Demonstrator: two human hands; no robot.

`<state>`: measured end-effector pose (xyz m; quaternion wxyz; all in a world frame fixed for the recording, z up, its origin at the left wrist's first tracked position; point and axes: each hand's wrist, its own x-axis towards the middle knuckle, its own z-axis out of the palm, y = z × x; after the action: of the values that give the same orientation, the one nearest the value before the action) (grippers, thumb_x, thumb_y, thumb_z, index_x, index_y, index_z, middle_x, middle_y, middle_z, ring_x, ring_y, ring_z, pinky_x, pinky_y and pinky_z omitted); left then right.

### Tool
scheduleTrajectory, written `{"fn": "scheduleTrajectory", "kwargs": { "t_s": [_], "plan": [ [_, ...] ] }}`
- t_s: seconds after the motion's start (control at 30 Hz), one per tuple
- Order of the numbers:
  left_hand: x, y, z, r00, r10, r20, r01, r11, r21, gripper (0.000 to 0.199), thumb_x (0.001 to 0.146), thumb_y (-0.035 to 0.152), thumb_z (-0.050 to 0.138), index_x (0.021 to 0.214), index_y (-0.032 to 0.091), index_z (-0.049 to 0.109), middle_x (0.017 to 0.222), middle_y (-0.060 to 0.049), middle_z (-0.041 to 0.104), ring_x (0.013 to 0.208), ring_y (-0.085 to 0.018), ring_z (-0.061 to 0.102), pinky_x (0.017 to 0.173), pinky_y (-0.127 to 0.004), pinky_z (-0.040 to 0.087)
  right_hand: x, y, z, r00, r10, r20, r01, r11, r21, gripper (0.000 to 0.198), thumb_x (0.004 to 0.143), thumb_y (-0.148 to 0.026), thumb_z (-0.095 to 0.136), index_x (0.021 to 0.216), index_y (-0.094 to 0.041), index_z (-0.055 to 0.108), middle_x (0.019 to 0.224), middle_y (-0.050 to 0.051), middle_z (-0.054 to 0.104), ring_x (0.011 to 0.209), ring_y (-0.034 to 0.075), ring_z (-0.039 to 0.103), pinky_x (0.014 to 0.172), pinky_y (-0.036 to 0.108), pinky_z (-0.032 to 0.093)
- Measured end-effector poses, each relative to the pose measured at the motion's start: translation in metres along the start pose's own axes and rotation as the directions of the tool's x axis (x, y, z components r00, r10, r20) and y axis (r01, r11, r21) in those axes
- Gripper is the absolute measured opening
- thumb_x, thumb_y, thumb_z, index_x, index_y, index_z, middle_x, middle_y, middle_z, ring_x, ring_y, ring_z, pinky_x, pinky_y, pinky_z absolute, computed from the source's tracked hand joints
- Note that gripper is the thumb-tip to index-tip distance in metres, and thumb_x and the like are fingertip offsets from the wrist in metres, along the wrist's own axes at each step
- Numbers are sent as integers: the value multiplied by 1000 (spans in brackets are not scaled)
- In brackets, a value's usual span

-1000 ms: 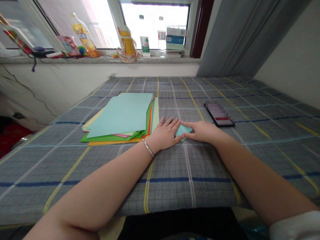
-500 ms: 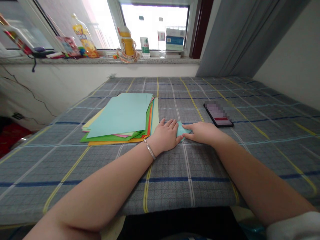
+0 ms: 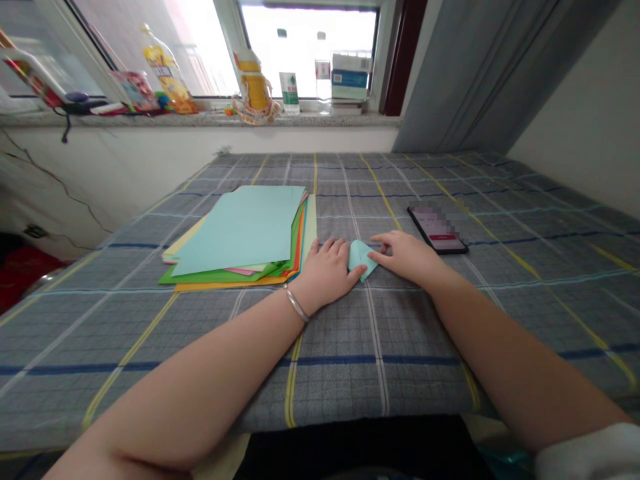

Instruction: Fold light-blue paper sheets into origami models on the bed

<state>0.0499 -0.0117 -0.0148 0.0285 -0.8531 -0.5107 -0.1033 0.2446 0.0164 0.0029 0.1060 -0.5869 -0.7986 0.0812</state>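
Observation:
A small folded piece of light blue paper lies on the checked cloth between my two hands. My left hand rests flat at its left side, fingers spread, with the thumb pressed on the paper's lower part. At the right edge of the paper is my right hand, its thumb tip touching the paper. The index finger reaches out behind, apart from the thumb. Left of my left hand sits a stack of coloured paper, a light blue sheet on top.
A phone lies on the checked cloth beyond my right hand. The windowsill at the back carries a yellow drink bottle, a yellow cup, a tube and boxes. A grey curtain hangs at right.
My left hand has slid slightly left, showing more of the folded paper. My right hand has shifted a little right and up, its fingers now farther off the paper.

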Motion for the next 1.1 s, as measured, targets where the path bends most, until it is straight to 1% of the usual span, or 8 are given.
{"fn": "scheduleTrajectory", "kwargs": {
  "t_s": [0.13, 0.27, 0.43, 0.53, 0.63, 0.83, 0.97, 1.1],
  "plan": [
    [9, -11, -5, 1000, -10, 28, 14, 989, -146, 56, 97, 45, 37, 142, 11, 40, 143, -17, 50, 133, -29, 46, 111, -49, 32, 7, 9, 6, 999, -35, 22, 31, 990, 140, 54, 88, -51, 54, 129, -17, 61, 110, 11, 67, 98, 23, 62, 85, 33, 47],
    [11, -23, -15, 984, 175, 30, -164, 962, -219, 54, 90, 26, 44, 143, 14, 41, 146, -13, 45, 133, -23, 44, 111, -39, 35, 4, 13, 1, 985, -134, 104, 106, 964, 243, 69, 79, -54, 65, 138, -20, 53, 112, 9, 65, 93, 22, 61, 81, 32, 48],
    [8, -27, -18, 931, 365, -24, -365, 926, -99, 49, 92, 38, 53, 138, 23, 50, 138, -9, 53, 120, -26, 52, 105, -42, 39, 0, 14, -3, 980, -136, 148, 80, 940, 331, 86, 74, -53, 70, 147, -20, 41, 113, 9, 64, 87, 20, 62, 76, 31, 48],
    [10, -26, -14, 933, 358, -43, -361, 930, -71, 38, 99, 35, 42, 134, 25, 54, 130, -7, 60, 112, -23, 57, 100, -41, 42, 0, 11, -3, 976, -126, 178, 54, 929, 365, 82, 75, -49, 70, 146, -19, 42, 106, 8, 68, 82, 19, 62, 72, 30, 48],
    [13, -24, -10, 951, 291, -102, -301, 948, -104, 38, 101, 30, 39, 134, 19, 55, 125, -7, 64, 110, -20, 59, 99, -37, 45, 1, 5, 0, 977, -113, 180, 35, 922, 385, 62, 81, -46, 65, 136, -20, 54, 98, 6, 71, 80, 19, 63, 69, 28, 47],
    [15, -20, -6, 975, 174, -139, -195, 969, -154, 37, 102, 29, 38, 132, 16, 56, 118, -9, 68, 107, -21, 63, 96, -35, 48, 3, -3, 8, 974, 82, 213, -184, 835, 518, 45, 88, -28, 53, 132, -17, 51, 76, 2, 68, 54, 13, 56, 48, 25, 38],
    [14, -19, -7, 984, 130, -119, -145, 982, -125, 36, 100, 23, 41, 131, 14, 57, 120, -10, 67, 108, -22, 63, 95, -35, 49, 6, 3, 8, 986, 54, 160, -111, 923, 368, 34, 85, -23, 56, 119, -19, 61, 74, 2, 67, 59, 14, 57, 51, 25, 37],
    [14, -20, -7, 980, 178, -84, -184, 980, -69, 36, 99, 25, 44, 133, 19, 55, 112, -9, 66, 100, -21, 64, 90, -34, 50, 8, 9, 9, 995, -59, 85, 35, 966, 258, 35, 84, -22, 57, 118, -20, 64, 99, 6, 71, 82, 18, 62, 66, 27, 41]
  ]
}}
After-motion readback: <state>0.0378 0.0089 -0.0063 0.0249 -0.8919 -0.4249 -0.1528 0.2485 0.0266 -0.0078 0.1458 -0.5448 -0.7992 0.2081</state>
